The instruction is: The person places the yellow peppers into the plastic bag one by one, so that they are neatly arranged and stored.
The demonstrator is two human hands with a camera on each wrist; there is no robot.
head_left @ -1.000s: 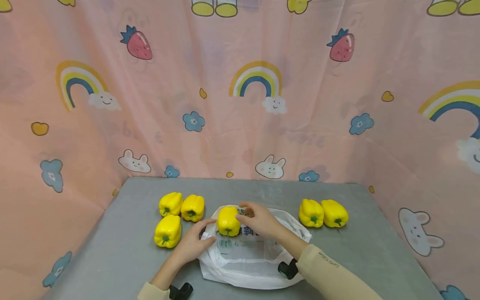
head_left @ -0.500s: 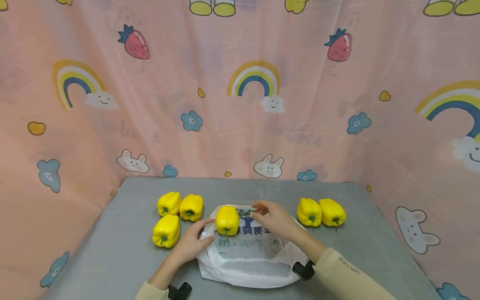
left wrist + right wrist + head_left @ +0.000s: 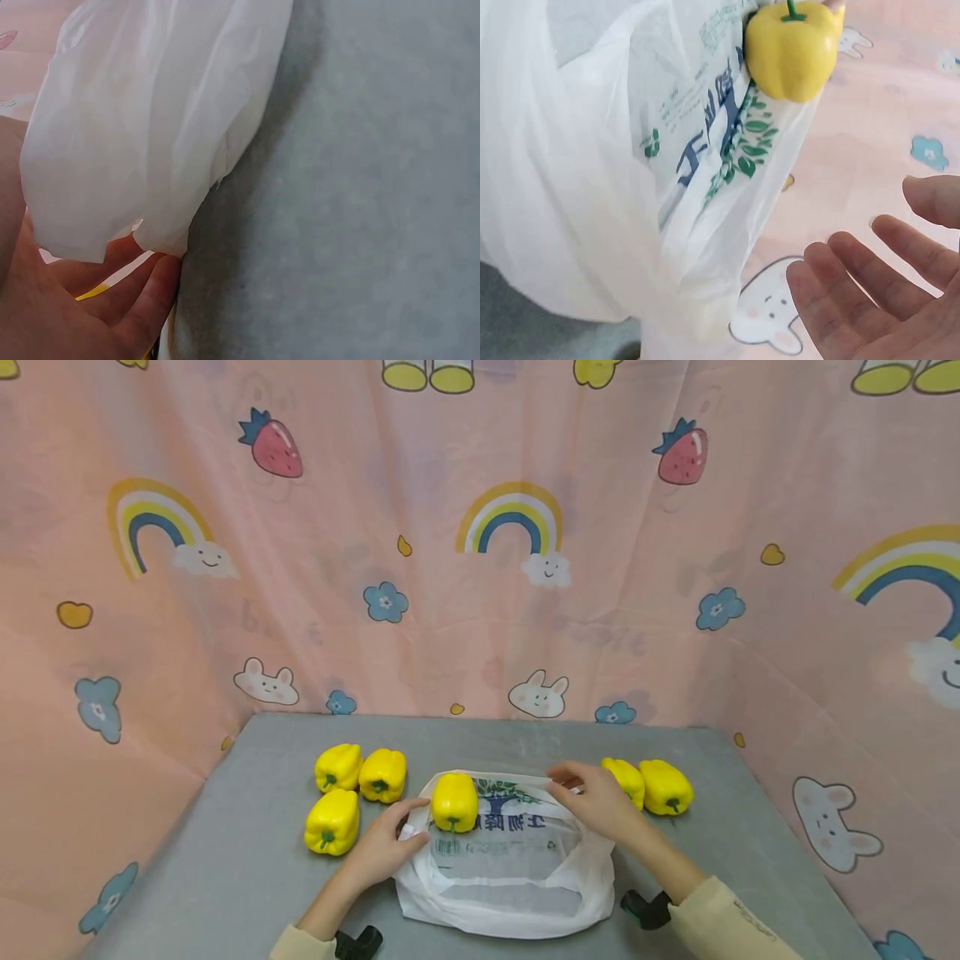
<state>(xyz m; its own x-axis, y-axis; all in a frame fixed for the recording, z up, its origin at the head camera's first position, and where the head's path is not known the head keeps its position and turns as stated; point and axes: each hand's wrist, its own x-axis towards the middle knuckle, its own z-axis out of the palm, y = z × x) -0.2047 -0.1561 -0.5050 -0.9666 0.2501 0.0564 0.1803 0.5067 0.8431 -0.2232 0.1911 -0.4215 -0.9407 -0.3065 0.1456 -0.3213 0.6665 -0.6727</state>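
A white plastic bag (image 3: 517, 910) with dark print lies spread in the middle of the grey table, its mouth open. One yellow bell pepper (image 3: 454, 803) rests at the bag's upper left part, stem toward me. My left hand (image 3: 384, 850) is at the bag's left edge, thumb and fingers spread apart; in the left wrist view its fingers (image 3: 150, 296) touch the plastic from beneath. Over the bag's upper right corner, my right hand (image 3: 596, 797) partly covers another bell pepper (image 3: 627, 777). The right wrist view shows its fingers (image 3: 847, 277) extended with nothing in them.
Three yellow bell peppers, one of them the front bell pepper (image 3: 332, 822), stand in a group on the left of the table (image 3: 225, 877). Another bell pepper (image 3: 666, 787) sits at the right, beside the partly covered one. A pink printed curtain (image 3: 480, 635) hangs around the table.
My right hand has let go of the bell pepper on the bag and moved right toward the pair there. The left hand stays at the bag's left edge.
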